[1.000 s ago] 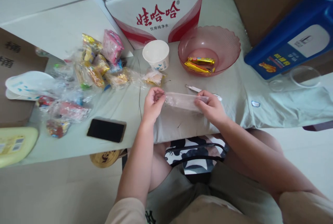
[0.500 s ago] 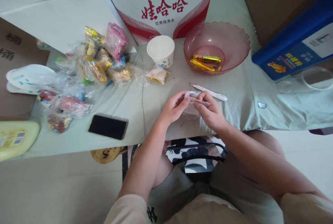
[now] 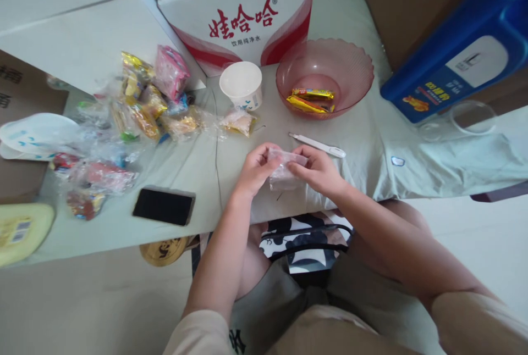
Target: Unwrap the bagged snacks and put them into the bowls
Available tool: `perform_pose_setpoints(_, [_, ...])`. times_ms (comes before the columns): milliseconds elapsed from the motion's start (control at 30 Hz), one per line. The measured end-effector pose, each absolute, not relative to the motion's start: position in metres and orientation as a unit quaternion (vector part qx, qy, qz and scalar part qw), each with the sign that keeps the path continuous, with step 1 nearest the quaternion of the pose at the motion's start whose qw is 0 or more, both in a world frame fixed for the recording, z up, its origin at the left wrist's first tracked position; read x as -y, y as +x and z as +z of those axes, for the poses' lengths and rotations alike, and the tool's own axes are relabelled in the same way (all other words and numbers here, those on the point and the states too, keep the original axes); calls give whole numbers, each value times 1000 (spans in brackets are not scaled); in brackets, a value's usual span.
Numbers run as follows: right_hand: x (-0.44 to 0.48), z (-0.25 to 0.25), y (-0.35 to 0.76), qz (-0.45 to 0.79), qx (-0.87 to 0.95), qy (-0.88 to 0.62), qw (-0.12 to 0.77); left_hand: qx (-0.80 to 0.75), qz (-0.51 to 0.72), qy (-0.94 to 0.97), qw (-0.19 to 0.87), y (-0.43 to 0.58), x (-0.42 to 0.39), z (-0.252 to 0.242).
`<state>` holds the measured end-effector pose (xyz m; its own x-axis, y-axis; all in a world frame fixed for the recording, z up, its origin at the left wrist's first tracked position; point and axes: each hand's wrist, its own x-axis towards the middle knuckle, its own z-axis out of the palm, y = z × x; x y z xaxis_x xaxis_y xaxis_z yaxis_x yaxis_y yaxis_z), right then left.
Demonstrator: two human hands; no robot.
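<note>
A clear plastic bag (image 3: 284,179) hangs between my two hands near the front of the table. My left hand (image 3: 258,171) pinches its upper left edge. On the other side my right hand (image 3: 317,169) is closed on the bag's upper right edge. What the bag holds, if anything, I cannot make out. Just beyond my right hand lies a white utility knife (image 3: 317,145). A small wrapped snack (image 3: 238,122) rests in front of a white paper cup (image 3: 241,83). The pink ribbed bowl (image 3: 350,91) holds yellow-wrapped snack bars (image 3: 311,101).
Several packaged snacks (image 3: 142,110) are heaped at left, near a black phone (image 3: 164,206) and a pale yellow bottle (image 3: 27,234). White cartons (image 3: 243,25) stand behind. At right are a blue detergent bottle (image 3: 449,75) and a clear plastic cup (image 3: 472,118).
The bag has been turned flatter, and more of its surface shows between my hands. My view has shifted slightly, moving the table items leftward in the picture.
</note>
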<state>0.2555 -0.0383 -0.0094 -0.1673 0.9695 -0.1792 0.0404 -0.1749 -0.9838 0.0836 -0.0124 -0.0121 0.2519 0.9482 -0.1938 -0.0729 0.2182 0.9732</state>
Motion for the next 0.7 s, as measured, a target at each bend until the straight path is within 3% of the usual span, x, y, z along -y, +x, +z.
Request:
perform_pose_setpoints(100, [36,-7,256,545,498,-513,439,-515,446,471,560,81,7,-20])
perform_pose_setpoints(200, [36,-8,254,565,474,-497,458,-583,567,431,391,64,-1,-27])
perform_pose_setpoints(300, [36,-8,249,591,493,-482,418,-636,624,405,207,39,-4,-25])
perform_pose_setpoints(400, [36,-3,242,603,530,-461,379,-659,630,393,119,22,-9,-7])
perform_pose_setpoints(600, [37,9,234,620,579,-410,336,-662,497,561,4,41,-86,54])
perform_pose_setpoints(700, [34,9,233,610,595,-407,328,-663,330,669,62,65,-152,57])
